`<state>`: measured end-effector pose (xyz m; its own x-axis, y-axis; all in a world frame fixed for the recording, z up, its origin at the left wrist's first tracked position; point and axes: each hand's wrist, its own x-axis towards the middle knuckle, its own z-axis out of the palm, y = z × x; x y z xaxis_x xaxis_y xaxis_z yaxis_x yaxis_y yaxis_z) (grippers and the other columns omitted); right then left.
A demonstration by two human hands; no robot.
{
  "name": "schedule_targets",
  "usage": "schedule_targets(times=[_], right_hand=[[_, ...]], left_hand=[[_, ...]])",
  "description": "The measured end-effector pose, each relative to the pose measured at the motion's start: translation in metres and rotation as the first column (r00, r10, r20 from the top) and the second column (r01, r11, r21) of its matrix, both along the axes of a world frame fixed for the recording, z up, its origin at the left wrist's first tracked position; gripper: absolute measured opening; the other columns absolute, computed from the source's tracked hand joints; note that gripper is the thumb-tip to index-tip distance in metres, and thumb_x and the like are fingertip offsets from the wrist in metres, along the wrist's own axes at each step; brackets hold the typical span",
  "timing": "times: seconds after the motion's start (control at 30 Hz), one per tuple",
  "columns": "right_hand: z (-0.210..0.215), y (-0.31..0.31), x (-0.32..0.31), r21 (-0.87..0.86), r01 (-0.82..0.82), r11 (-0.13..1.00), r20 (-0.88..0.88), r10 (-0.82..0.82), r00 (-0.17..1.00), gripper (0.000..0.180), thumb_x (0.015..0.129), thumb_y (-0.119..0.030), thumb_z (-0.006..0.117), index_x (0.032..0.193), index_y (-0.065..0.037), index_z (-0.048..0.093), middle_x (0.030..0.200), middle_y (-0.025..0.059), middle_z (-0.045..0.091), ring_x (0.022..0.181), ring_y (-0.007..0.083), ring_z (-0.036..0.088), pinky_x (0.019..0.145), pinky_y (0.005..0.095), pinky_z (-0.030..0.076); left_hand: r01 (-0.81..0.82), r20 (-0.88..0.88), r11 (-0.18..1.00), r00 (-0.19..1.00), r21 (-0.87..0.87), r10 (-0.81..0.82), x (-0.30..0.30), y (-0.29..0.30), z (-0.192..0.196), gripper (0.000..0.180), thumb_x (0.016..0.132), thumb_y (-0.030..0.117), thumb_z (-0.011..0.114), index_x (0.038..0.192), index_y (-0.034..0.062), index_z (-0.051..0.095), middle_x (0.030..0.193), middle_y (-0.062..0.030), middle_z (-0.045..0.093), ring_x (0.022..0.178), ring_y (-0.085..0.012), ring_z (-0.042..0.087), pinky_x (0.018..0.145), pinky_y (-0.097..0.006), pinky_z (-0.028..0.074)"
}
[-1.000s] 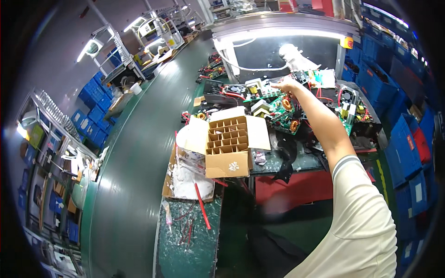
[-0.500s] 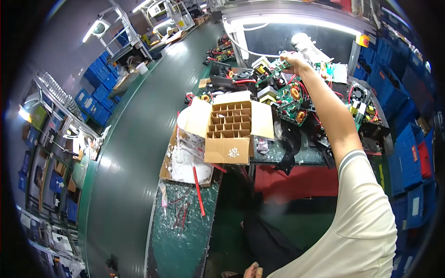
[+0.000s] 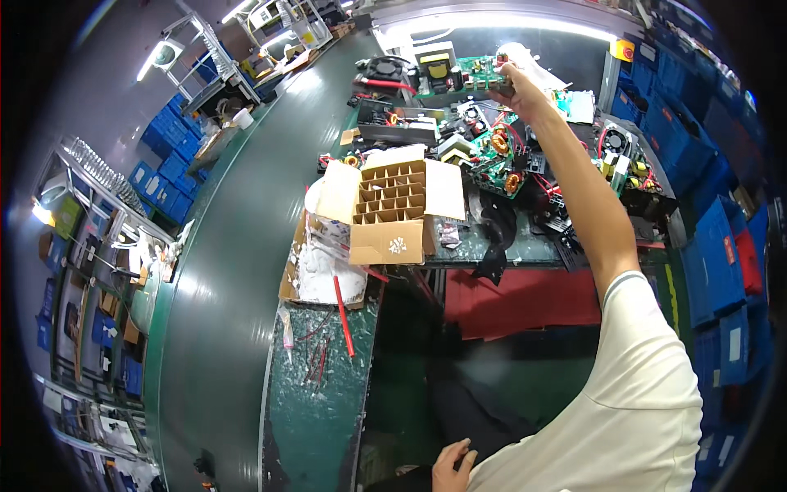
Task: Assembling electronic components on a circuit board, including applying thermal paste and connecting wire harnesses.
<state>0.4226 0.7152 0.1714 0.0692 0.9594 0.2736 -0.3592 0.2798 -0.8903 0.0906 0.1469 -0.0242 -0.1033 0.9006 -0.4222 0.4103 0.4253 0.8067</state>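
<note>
Right hand [image 3: 520,92]: you clamp the circuit board [image 3: 479,70]
Circuit board: beyond the divided carton [image 3: 385,243], to its right
Left hand [image 3: 452,469]: your side of the carton; I cannot tell its grip

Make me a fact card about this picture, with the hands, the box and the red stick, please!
Right hand: fingers gripping a green circuit board
Left hand: near the bottom edge, nothing visible in it
Cardboard box: open, flaps spread, divided into little compartments
Red stick: lying left of the red sheet
</note>
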Motion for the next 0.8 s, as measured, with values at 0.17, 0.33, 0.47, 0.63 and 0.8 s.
schedule_targets(times=[0.17,0.33,0.47,0.63,0.8], right_hand=[[0.021,-0.139,-0.058,0.138,0.093,0.986,-0.011,-0.092,0.996,0.043,0.089,-0.017,0.061,0.13,-0.007,0.052,0.107,0.0032,0.057,0.09,0.0146,0.062,0.076,0.0336,0.057],[-0.001,-0.292,-0.153,0.022,-0.131,0.991,-0.07,0.132,0.989,0.045,0.088,-0.014,0.061,0.13,-0.003,0.047,0.104,0.0071,0.063,0.083,0.016,0.068,0.066,0.0343,0.061],[-0.06,-0.404,-0.247,-0.185,-0.399,0.898,-0.215,0.36,0.908,0.046,0.089,-0.006,0.058,0.132,-0.004,0.043,0.113,0.0121,0.061,0.093,0.0222,0.069,0.072,0.037,0.062],[-0.158,-0.543,-0.358,-0.326,-0.531,0.782,-0.334,0.43,0.839,0.042,0.092,-0.004,0.056,0.13,-0.009,0.039,0.122,0.008,0.054,0.11,0.0207,0.059,0.089,0.0412,0.054],[-0.205,-0.642,-0.408,-0.402,-0.707,0.583,-0.312,0.638,0.704,0.052,0.092,-0.011,0.066,0.133,-0.004,0.035,0.122,0.0094,0.057,0.11,0.016,0.056,0.095,0.029,0.044]], left_hand=[[-0.189,0.203,0.859,0.974,0.476,0.102,-0.056,0.049,0.014,0.035,0.087,0.002,0.067,0.12,0.0011,0.058,0.114,-0.0086,0.06,0.103,-0.0186,0.061,0.092,-0.032,0.05],[-0.638,0.696,0.605,0.694,0.477,0.184,-0.103,0.084,0.115,0.067,0.092,0.021,0.067,0.145,0.0018,0.032,0.129,-0.0119,0.05,0.114,-0.0242,0.054,0.098,-0.037,0.045],[-0.745,0.772,0.478,0.605,0.465,0.192,-0.154,0.029,0.134,0.066,0.091,0.017,0.067,0.147,0.0073,0.032,0.136,-0.0105,0.045,0.115,-0.0222,0.055,0.097,-0.04,0.047],[-0.798,0.583,0.416,0.603,0.436,0.545,-0.243,-0.045,0.135,0.052,0.092,0.012,0.065,0.138,0.0055,0.043,0.121,-0.0052,0.057,0.104,-0.0149,0.058,0.085,-0.03,0.05],[-0.742,0.581,0.517,0.663,0.426,0.473,-0.34,-0.098,0.084,0.041,0.091,0.008,0.065,0.129,0.0035,0.052,0.114,-0.0021,0.059,0.102,-0.0117,0.058,0.087,-0.026,0.047]])
